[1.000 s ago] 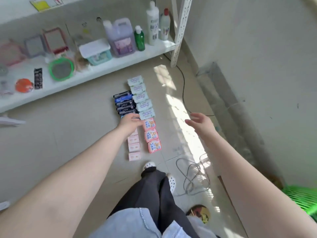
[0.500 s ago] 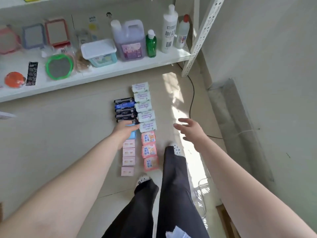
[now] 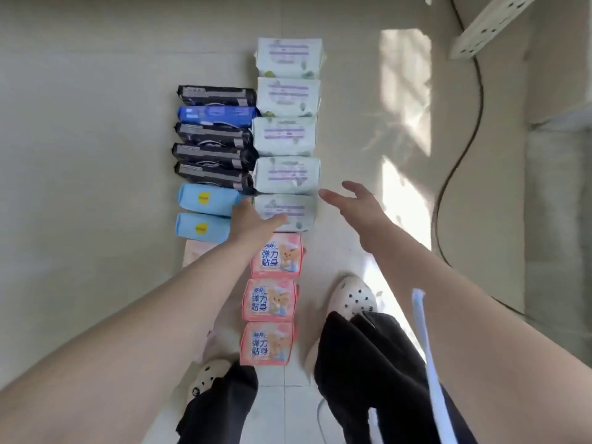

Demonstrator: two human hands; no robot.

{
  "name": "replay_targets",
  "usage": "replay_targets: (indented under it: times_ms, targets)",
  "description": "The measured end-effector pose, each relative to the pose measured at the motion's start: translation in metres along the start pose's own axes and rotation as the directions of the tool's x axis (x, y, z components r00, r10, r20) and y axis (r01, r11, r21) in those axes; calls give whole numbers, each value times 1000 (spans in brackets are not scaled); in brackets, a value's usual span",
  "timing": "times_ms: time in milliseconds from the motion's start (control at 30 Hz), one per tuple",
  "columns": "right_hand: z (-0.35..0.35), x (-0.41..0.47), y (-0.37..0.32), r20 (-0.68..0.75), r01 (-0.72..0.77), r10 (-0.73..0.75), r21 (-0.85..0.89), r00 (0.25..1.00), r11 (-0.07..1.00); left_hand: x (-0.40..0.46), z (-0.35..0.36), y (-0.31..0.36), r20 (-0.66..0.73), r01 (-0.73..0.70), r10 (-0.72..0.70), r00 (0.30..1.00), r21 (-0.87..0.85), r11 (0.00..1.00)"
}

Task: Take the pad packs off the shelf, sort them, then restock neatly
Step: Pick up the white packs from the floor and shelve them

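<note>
Packs laid on the tiled floor (image 3: pixel 96 219) in two touching columns, sorted by kind. Right column, far to near: five pale green packs (image 3: pixel 286 136) end to end, then three pink packs (image 3: pixel 272 302). Left column: four black packs (image 3: pixel 214 145) with one dark blue pack (image 3: pixel 217 116) second from the far end, then two light blue packs (image 3: pixel 205 216), then a pale pink pack (image 3: pixel 195 253) mostly hidden under the forearm. Grouping by colour suggests sorting is largely finished and restocking comes next; no pack is lifted yet. Left hand (image 3: pixel 253 221) reaches over the seam between the columns, fingers fairly straight, thumb lying across the nearest green pack (image 3: pixel 288 211); nothing held, though whether the fingertips touch a pack I cannot tell. Right hand (image 3: pixel 355 203) hovers just beside the right edge of that same green pack, fingers spread and relaxed, empty. Both hands flank the near end of the green run, probably to squeeze it between palms and carry several at once; the packs look soft and slippery, so a row pressed from the ends could buckle. Only a shelf upright (image 3: pixel 490 24) shows at top right, with a black cable (image 3: pixel 461 155) trailing along the floor. White clogs (image 3: pixel 352 296) stand close to the pink packs, so a step could knock the line
</note>
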State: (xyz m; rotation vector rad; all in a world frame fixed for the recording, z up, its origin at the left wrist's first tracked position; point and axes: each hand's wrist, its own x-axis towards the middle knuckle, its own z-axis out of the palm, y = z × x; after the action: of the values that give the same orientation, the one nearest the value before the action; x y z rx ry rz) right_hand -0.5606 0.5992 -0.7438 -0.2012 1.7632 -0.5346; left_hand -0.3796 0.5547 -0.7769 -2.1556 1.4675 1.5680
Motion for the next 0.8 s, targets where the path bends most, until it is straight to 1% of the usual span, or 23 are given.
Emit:
replay_targets:
  times_ms: [67,133,200,367,467,567,700,800]
  targets:
    - [17,36,3,-10,24,-24,-1,1000,1000,27,16,-18,-45,-19,21,999,46,999]
    - [32,65,4,-11,50,-50,0,999,999,44,25,-26,-70,-9,12,997,46,999]
    - [45,90,3,-5,78,-78,3,997,997,58,31,-32,-45,14,-13,999,14,1000]
    - [59,122,-2,-70,97,-102,-74,992,993,82,35,-40,17,-25,27,999,-105,994]
    - [61,123,-2,-110,118,-121,-29,987,993,77,32,-38,17,-50,52,999,-92,995]
    - [60,116,1,-153,103,-96,44,984,994,71,30,-36,-29,-92,90,996,-92,992]
    - [49,91,-3,-159,81,-60,131,985,988,56,22,-32,-53,-165,161,985,-67,984]
    - [38,57,-14,-164,132,-103,177,981,975,28,7,-23,-69,-217,211,975,-91,972]
